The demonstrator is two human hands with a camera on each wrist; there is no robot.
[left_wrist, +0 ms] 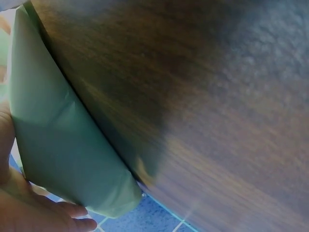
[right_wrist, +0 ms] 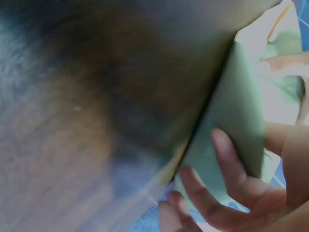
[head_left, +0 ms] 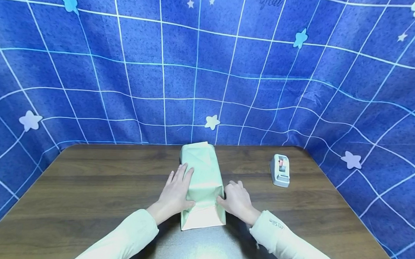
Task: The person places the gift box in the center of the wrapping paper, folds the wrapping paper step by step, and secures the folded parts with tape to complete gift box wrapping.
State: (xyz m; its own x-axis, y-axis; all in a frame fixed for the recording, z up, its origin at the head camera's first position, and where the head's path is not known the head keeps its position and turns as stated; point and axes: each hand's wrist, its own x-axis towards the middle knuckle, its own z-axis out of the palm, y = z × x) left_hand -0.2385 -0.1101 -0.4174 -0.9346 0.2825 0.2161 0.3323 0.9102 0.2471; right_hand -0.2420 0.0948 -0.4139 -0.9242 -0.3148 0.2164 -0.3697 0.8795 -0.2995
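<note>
A box-shaped parcel in light green paper (head_left: 201,172) lies lengthwise on the table, its pale-lined near end flap (head_left: 204,218) spread toward the camera. My left hand (head_left: 176,190) rests along its left edge with fingers extended, the thumb at the near-end fold. At the right side is my right hand (head_left: 238,197), its thumb at the near corner. The right wrist view shows its spread, slightly bent fingers (right_wrist: 227,154) against the parcel's green side (right_wrist: 231,101). In the left wrist view, the left fingers (left_wrist: 72,210) lie along the far part of the green wrapping (left_wrist: 67,121).
A white tape dispenser (head_left: 281,170) stands on the wooden table (head_left: 113,179) to the right of the parcel. A blue curtain with white grid lines and stars (head_left: 182,81) hangs behind the table and round its sides.
</note>
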